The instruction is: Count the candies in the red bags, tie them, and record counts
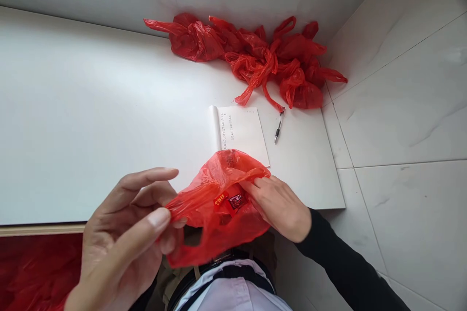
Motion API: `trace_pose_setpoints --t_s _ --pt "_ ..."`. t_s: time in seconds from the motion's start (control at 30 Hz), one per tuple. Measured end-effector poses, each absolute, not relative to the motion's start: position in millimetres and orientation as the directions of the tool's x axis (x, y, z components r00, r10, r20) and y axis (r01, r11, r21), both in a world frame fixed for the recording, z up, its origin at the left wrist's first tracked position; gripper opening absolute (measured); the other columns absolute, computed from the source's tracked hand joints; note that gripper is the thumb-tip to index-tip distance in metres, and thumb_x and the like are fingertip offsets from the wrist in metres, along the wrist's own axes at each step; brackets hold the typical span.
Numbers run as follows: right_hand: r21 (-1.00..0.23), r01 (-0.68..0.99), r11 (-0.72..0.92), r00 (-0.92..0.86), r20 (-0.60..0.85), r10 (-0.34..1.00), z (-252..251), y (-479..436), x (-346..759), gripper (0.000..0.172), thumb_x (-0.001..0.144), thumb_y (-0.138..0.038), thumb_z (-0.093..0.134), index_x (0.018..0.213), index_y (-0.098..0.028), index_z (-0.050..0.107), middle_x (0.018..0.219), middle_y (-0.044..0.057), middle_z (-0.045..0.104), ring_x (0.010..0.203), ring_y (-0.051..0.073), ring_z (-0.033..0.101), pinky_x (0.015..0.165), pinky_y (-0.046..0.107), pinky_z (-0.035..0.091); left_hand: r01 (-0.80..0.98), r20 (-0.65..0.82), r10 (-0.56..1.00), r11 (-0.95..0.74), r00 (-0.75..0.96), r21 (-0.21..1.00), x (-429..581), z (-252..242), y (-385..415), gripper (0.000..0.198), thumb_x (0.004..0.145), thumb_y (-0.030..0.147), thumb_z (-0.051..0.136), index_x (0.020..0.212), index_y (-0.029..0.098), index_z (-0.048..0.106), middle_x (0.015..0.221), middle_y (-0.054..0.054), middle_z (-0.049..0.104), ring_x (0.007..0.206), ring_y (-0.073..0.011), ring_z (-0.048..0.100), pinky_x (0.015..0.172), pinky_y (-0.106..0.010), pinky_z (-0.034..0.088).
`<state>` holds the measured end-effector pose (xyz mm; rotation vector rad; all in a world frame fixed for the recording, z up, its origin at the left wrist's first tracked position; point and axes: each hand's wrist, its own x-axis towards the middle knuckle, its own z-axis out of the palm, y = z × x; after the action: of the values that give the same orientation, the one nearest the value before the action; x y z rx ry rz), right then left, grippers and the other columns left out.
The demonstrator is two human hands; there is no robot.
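Note:
A red plastic bag (219,189) hangs open between my hands just in front of my waist. My left hand (127,233) pinches the bag's left edge between thumb and fingers. My right hand (280,206) grips the bag's right side, with its fingertips reaching inside. A small red packet (231,201) with printed labels shows through the thin plastic inside the bag.
A white table (91,121) lies ahead. At its far right corner sits a pile of several tied red bags (255,53). An open notebook (242,131) with written lines and a pen (278,127) lie in front of the pile. White tiled wall (401,107) stands on the right.

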<state>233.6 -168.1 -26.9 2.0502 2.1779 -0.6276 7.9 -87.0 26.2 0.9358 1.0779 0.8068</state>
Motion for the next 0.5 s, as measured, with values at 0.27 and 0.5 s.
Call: trace_pose_setpoints --t_s 0.27,0.5 --pt "-0.268 0.961 -0.063 -0.016 -0.284 0.959 -54 -161 237 0.015 0.1 -0.017 0.051 0.108 -0.015 0.064 0.098 0.009 0.069 0.09 0.026 0.064 0.083 0.039 0.045 -0.139 -0.366 0.813 0.47 0.452 0.872 -5 6 -81 0.042 0.075 0.046 0.075 0.115 0.035 0.072 0.063 -0.003 0.059 0.047 -0.018 0.046 0.039 -0.032 0.042" --pt "-0.429 0.901 -0.064 -0.052 -0.254 0.966 -52 -156 246 0.034 0.108 -0.034 0.037 0.083 -0.021 0.055 0.082 0.003 0.064 0.075 0.019 0.057 0.075 0.034 0.039 -0.034 -0.475 0.857 0.49 0.2 0.871 21 26 -88 0.027 0.073 0.05 0.076 0.096 0.035 0.073 0.056 0.004 0.038 0.046 -0.011 0.033 0.046 -0.028 0.031"
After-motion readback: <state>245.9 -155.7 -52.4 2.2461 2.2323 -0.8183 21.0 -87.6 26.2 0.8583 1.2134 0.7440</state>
